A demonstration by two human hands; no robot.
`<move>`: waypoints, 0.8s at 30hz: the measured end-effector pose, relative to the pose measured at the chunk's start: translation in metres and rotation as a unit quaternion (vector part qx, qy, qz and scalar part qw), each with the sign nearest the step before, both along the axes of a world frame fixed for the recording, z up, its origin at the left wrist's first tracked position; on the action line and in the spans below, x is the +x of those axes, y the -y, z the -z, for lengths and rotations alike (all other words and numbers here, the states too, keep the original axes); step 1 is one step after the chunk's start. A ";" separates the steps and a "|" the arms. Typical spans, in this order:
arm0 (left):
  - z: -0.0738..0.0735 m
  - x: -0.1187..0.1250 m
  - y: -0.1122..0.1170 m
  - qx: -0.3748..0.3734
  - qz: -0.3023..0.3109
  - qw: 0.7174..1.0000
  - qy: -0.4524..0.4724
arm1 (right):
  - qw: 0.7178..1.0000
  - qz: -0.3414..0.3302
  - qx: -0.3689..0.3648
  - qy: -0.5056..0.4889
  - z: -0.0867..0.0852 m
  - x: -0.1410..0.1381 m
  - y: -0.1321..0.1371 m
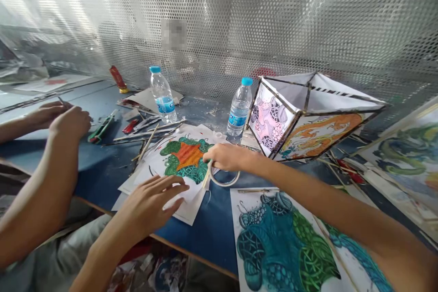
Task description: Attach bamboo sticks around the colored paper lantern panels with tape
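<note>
My left hand (153,198) lies flat with fingers spread on a stack of white sheets, pressing the painted paper with an orange star and green pattern (183,157). My right hand (224,157) is closed on a roll of tape (224,178) and a thin bamboo stick (206,178) at the paper's right edge. A large blue-green painted sheet (280,242) lies in front of my right forearm.
A framed paper lantern (304,116) with painted panels stands at right. Two water bottles (163,93) (239,107) stand on the blue table (99,169). Loose sticks and cutters (101,130) lie at left, where another person's hands (68,121) work. Perforated metal screen behind.
</note>
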State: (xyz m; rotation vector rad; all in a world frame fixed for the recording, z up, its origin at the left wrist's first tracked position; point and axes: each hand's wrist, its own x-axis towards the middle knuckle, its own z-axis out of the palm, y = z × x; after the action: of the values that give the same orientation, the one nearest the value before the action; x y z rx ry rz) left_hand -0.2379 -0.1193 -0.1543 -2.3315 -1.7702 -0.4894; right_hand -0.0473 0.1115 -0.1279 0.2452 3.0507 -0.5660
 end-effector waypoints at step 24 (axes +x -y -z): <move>-0.091 -0.004 -0.010 0.300 -0.174 0.938 0.007 | 0.911 0.219 -0.133 -0.322 -0.049 0.034 -0.016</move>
State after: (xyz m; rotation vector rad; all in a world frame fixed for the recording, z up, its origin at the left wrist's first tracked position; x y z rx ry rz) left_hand -0.2423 -0.1090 -0.0637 -1.5708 -1.6779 -0.8392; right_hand -0.0131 0.1271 -0.0785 0.9161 3.4666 -1.3138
